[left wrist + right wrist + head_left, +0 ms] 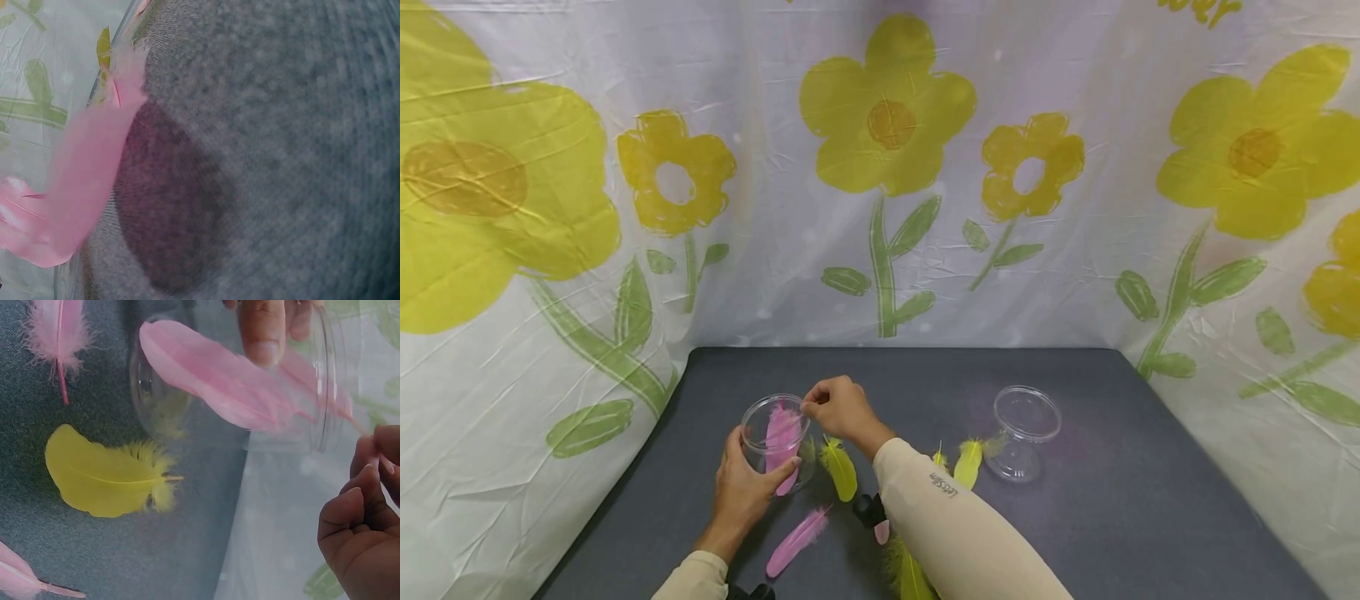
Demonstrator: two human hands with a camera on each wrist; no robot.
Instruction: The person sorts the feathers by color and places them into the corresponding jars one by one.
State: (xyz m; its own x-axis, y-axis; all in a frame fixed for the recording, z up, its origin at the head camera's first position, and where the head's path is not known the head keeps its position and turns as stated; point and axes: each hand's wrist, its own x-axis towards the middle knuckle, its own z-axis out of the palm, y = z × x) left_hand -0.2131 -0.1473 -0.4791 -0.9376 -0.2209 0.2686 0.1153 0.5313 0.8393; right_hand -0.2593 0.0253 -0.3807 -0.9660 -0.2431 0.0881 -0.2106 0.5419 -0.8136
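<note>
My left hand (741, 492) grips a clear plastic jar (325, 381) around its side, thumb across the front. Inside the jar lies a pink feather (206, 375), tip toward the base. At the open mouth, my right hand (842, 408) pinches the quill of another pink feather (344, 403), whose vane is inside the jar, partly behind the left thumb. In the left wrist view, pink feathers (94, 169) look blurred and close; the left hand is out of that view. A yellow feather (838, 471) lies on the table just right of the jar.
A pink feather (797, 546) lies in front of the jar. More yellow feathers (968, 464) lie near the right forearm, partly covered by it. A second clear jar (1026, 417) stands at right on the dark table (1112, 517). A flower-printed curtain (760, 250) surrounds the table.
</note>
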